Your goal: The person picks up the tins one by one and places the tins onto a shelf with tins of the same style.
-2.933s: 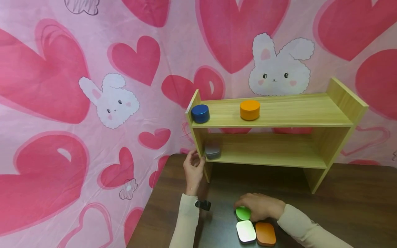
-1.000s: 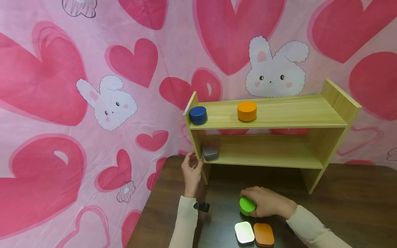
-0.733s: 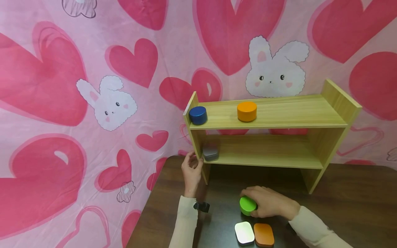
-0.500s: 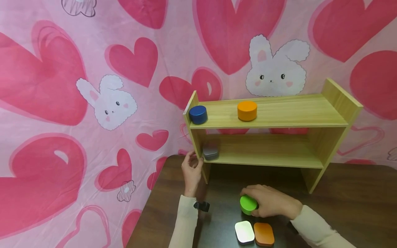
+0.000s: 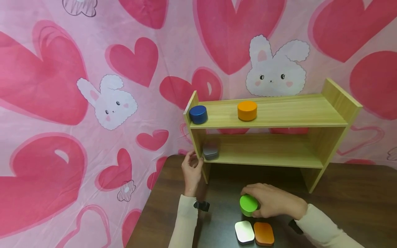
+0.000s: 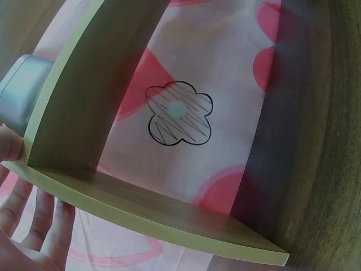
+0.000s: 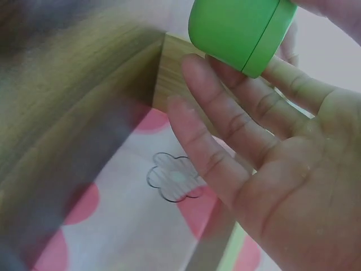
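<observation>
My right hand (image 5: 274,199) holds a round green tin (image 5: 248,205) between thumb and fingers, just above the table in front of the shelf. In the right wrist view the green tin (image 7: 240,28) is lidded and tilted, and the lower fingers stand away from it. My left hand (image 5: 191,172) pinches the left side panel of a two-tier wooden shelf (image 5: 294,110). The left wrist view has the thumb at the panel's front edge and the fingers (image 6: 42,220) along its outer face. Near the right hand lie a silvery square tin (image 5: 244,232) and an orange square tin (image 5: 264,234).
On the top tier stand a blue round tin (image 5: 198,114) at the left end and an orange round tin (image 5: 247,110) nearer the middle. A grey square tin (image 5: 210,152) sits at the lower tier's left end. Pink heart-patterned cloth (image 5: 186,34) hangs behind the dark table (image 5: 356,199).
The right hand has brought the green tin away from the silvery tin, a little toward the shelf and right. Its grip now shows more of the tin. The left hand stays on the panel.
</observation>
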`<state>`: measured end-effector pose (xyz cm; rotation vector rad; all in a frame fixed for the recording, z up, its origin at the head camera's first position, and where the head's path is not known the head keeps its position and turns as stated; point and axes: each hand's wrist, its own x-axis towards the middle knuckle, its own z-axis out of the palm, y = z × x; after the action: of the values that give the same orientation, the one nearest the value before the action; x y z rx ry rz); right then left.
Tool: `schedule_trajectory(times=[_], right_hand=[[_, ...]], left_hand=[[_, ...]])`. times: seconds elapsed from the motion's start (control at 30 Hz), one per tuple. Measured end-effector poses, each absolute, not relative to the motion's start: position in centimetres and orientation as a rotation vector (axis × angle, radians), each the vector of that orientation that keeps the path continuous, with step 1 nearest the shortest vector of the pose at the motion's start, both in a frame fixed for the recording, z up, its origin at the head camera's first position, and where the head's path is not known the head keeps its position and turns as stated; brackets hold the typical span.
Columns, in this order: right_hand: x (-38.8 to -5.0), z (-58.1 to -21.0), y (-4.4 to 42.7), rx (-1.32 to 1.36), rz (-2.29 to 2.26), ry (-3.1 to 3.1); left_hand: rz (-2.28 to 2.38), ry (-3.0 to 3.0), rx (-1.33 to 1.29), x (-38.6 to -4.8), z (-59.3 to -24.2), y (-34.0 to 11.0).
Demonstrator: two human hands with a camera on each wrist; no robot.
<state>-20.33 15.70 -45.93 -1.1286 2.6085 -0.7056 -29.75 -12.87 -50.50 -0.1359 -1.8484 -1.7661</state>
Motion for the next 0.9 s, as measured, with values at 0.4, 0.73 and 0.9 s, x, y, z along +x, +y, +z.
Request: schedule_trajectory(times=[0.4,0.73,0.9], right_hand=[[-19.7,-43.2,16.2,-1.190,-0.646,2.656],[-19.5,-41.2,17.2,-1.188,-0.633,2.676],[-19.5,-40.1,17.6,-1.192,-0.633,2.681]], left_hand=[[-1.747,-1.886,-0.161,-27.8,-47.8,-12.4],[-1.750,-1.888,-0.154,-27.5,-47.6,-12.4],[-1.754,-1.881,-0.155,-27.4,-47.6,-12.4]])
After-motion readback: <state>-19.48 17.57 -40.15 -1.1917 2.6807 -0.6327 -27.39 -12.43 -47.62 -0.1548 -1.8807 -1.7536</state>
